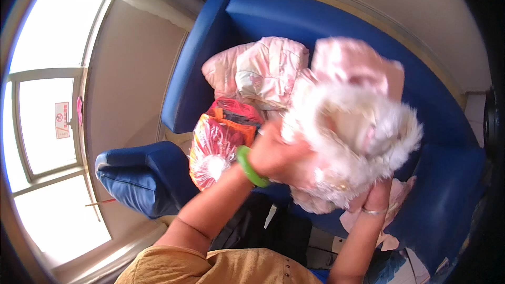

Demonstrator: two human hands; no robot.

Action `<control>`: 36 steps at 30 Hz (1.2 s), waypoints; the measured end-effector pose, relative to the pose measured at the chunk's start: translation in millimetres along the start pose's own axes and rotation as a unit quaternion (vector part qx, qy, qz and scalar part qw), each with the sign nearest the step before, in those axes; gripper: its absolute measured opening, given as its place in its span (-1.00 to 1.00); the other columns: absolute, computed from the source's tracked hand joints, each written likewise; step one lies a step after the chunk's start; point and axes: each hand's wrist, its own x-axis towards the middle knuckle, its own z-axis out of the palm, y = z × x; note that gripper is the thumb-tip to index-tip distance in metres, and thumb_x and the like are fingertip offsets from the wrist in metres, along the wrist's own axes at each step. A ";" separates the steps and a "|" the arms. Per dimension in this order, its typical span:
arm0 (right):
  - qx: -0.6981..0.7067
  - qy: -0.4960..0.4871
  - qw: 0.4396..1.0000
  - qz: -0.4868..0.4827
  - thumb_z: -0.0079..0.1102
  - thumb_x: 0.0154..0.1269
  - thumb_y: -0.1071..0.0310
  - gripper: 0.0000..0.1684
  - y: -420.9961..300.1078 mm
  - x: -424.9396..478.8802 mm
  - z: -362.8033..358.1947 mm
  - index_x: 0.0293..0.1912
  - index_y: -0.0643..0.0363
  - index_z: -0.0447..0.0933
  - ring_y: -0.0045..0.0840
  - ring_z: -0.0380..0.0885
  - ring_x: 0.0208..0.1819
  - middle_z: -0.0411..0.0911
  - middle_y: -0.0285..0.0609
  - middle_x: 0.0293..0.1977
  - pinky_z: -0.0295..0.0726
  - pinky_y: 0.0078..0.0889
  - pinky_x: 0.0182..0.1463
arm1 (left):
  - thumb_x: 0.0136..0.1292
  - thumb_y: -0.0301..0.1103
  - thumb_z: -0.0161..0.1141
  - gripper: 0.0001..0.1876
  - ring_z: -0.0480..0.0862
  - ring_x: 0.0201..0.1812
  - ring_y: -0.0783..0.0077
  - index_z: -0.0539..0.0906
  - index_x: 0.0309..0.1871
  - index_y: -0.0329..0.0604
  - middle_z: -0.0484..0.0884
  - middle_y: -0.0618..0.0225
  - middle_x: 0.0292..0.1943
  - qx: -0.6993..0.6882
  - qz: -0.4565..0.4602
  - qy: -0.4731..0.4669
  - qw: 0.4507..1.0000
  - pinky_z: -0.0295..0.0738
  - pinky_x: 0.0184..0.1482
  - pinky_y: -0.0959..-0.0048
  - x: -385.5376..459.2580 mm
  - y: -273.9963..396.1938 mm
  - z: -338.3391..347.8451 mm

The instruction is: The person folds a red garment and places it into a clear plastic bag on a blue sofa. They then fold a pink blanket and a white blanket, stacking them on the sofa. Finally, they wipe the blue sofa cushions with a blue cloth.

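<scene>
A pale pink padded jacket [305, 124] with fluffy white fur trim [343, 154] is bunched up in front of me. My left hand [282, 156], with a green bangle [250, 165] at the wrist, grips the jacket's left side and is blurred. From below, my right hand [378, 195], wearing a silver bangle, reaches into the fur on the right; its fingers are hidden. The furry opening faces up, showing a cream lining. Behind it, a smooth pink garment [351, 59] lies on the blue sofa [284, 6]. A folded pink quilted garment [272, 67] rests to its left.
Left of my left hand lie an orange and clear plastic bag [215, 154] and a red-and-dark bundle [236, 108]. A blue armrest or seat part [146, 177] stands lower left, by a bright window [45, 122]. Pink cloth [398, 197] lies beside my right wrist.
</scene>
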 end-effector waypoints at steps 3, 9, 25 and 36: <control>-0.057 -0.142 0.987 -0.049 0.40 0.16 0.36 -0.39 -27.9 54.5 98.5 0.20 0.22 0.44 -0.48 0.55 0.09 0.54 -0.18 0.12 0.54 -0.36 0.15 | 0.16 -0.58 0.20 -0.66 0.68 -0.11 0.47 0.59 0.05 -0.39 0.70 0.26 -0.10 -0.024 0.091 0.071 0.993 0.61 -0.07 0.45 -8.2 64.8 -69.6; 0.072 -0.258 0.958 0.100 0.39 0.13 0.33 -0.55 -72.4 84.4 175.8 0.04 0.23 0.58 -0.53 0.64 -0.08 0.64 -0.20 -0.07 0.58 -0.40 0.03 | 0.28 -0.60 0.06 -0.65 0.71 -0.02 0.22 0.52 0.14 -0.42 0.67 0.09 -0.01 -0.094 0.123 0.048 0.987 0.65 0.03 0.28 -33.8 120.2 -102.7; -0.313 0.220 0.826 0.415 0.37 0.08 0.12 -0.31 135.3 -51.1 -239.6 0.16 0.29 0.51 -0.33 0.58 0.06 0.60 -0.06 0.02 0.54 -0.26 0.13 | 0.15 -0.15 0.31 -0.34 0.66 0.02 -0.08 0.42 0.27 -0.29 0.62 -0.13 0.02 0.672 -0.136 -0.126 0.717 0.55 0.09 0.10 73.8 -58.6 -40.2; -0.543 0.053 0.838 -0.034 0.37 0.24 0.21 -0.27 115.0 63.0 -47.3 0.31 0.25 0.33 -0.09 0.31 0.33 0.32 0.10 0.31 0.26 -0.14 0.41 | -0.25 0.15 0.53 0.19 0.33 0.40 -0.03 0.19 0.51 0.01 0.40 0.12 0.36 0.844 -0.165 0.054 0.508 0.28 0.38 0.03 174.9 3.7 -277.6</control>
